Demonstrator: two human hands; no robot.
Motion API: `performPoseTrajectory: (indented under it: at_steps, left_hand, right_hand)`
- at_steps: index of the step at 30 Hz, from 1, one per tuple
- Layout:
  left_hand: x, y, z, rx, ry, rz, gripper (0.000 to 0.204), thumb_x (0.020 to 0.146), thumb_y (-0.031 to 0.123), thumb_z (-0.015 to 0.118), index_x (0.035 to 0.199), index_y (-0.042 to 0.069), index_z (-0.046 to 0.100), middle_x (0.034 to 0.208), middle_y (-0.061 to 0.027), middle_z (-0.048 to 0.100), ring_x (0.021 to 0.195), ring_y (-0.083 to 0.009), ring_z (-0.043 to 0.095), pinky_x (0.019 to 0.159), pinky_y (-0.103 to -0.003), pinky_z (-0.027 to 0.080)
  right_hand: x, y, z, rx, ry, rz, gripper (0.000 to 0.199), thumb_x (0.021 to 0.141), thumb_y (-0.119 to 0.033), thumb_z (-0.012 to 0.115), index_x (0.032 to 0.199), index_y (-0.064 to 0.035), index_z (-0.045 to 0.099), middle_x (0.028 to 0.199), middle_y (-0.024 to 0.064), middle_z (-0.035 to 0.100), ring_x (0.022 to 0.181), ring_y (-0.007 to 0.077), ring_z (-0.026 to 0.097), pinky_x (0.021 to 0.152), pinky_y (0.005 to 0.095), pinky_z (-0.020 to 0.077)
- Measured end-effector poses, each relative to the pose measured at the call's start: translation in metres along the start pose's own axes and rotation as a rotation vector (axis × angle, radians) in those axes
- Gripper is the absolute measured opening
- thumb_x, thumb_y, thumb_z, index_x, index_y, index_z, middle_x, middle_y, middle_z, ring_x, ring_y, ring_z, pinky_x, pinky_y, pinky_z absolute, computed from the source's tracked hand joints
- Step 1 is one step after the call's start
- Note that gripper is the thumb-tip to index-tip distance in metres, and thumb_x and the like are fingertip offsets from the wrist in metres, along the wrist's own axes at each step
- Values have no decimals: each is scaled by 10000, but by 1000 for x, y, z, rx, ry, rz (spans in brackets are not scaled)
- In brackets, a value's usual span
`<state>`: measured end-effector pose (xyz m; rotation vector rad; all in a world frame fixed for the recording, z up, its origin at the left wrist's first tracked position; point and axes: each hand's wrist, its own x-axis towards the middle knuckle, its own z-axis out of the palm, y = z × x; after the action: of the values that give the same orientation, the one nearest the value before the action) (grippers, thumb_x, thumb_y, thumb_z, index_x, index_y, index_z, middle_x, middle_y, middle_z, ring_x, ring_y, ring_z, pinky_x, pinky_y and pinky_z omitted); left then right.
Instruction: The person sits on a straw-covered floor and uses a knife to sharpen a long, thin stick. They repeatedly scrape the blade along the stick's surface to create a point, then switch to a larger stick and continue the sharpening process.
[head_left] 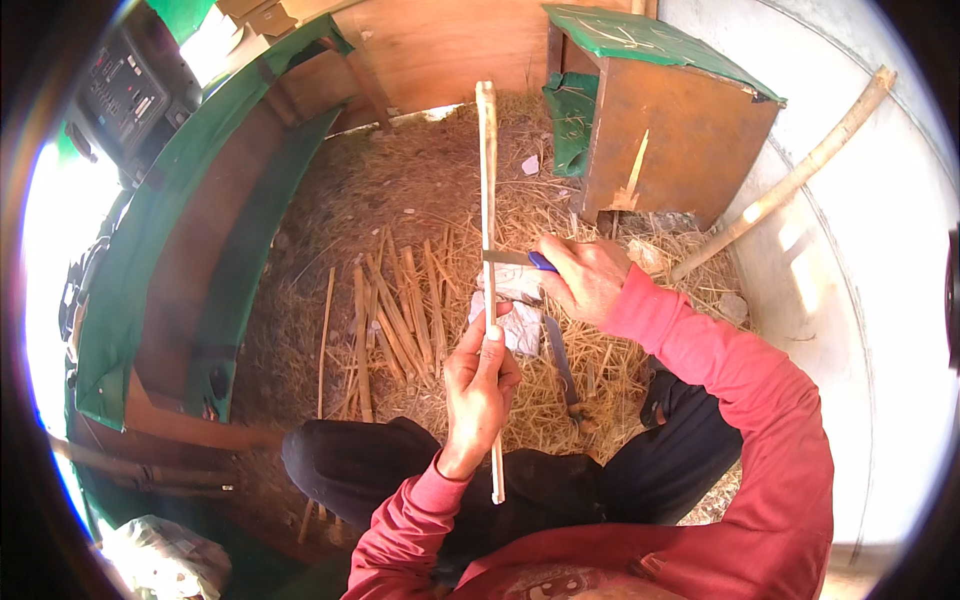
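My left hand [477,383] is closed around the lower half of a long, pale bamboo strip [488,170], held upright above my crossed legs. In my right hand [583,276] is a knife [541,261] with a blue handle, the fingers wrapped round it. Its blade [508,257] points left and lies across the strip, above my left hand. Most of the handle is hidden in my grip. Beneath my hands, a larger blade with a dark handle [563,365] lies on the straw, beside a crumpled whitish cloth or paper [520,325].
Several split strips [405,310] lie on the ground to the left. A green-topped wooden box [680,140] stands at the far right, and a pole [790,190] leans on the white wall. A green-covered bench [190,250] runs along the left, with a black device [135,85] beyond.
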<state>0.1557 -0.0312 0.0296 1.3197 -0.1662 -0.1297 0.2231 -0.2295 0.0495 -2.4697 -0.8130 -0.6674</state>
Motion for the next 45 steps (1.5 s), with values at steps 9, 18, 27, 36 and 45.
performPoseTrajectory:
  at_steps: [9, 18, 27, 36, 45]
  left_hand:
    - [-15, 16, 9, -102, 26, -160, 419, 1001, 129, 499, 1409, 41, 460, 549, 74, 364, 390, -17, 281, 347, -188, 239]
    - [-20, 16, 21, -113, 141, -170, 430, 989, 119, 520, 1393, -14, 455, 550, 95, 326, 411, -1, 267, 355, -187, 220]
    - [-85, -33, -38, 41, 373, -330, 403, 1007, 295, 525, 1304, 27, 572, 517, 45, 415, 392, -22, 340, 352, -202, 256]
    - [-67, -11, -7, -240, 136, -273, 349, 1037, 245, 451, 1213, -28, 577, 489, 15, 397, 343, -56, 308, 345, -220, 240]
    - [-68, 4, 25, -335, 71, -263, 352, 1041, 192, 418, 1231, -78, 542, 465, 6, 387, 338, -60, 306, 364, -216, 239]
  right_hand:
    - [1, 3, 12, -85, -14, -91, 287, 941, -328, 574, 960, -62, 471, 597, 142, 587, 503, 353, 611, 435, 433, 486]
    - [12, 36, 32, -456, 157, -244, 314, 900, -354, 614, 987, -113, 431, 521, 56, 498, 393, 206, 559, 298, 346, 415]
    - [-34, 238, -72, -555, 355, 937, 449, 996, -482, 369, 1090, -82, 551, 850, 256, 666, 834, 436, 648, 738, 548, 486]
    - [-19, 25, -24, 74, -148, -54, 267, 954, -333, 573, 946, -75, 505, 644, 108, 574, 492, 285, 603, 449, 397, 468]
    - [-37, 8, 0, -89, -118, -156, 327, 906, -377, 620, 921, -67, 516, 667, 94, 589, 490, 321, 590, 425, 406, 455]
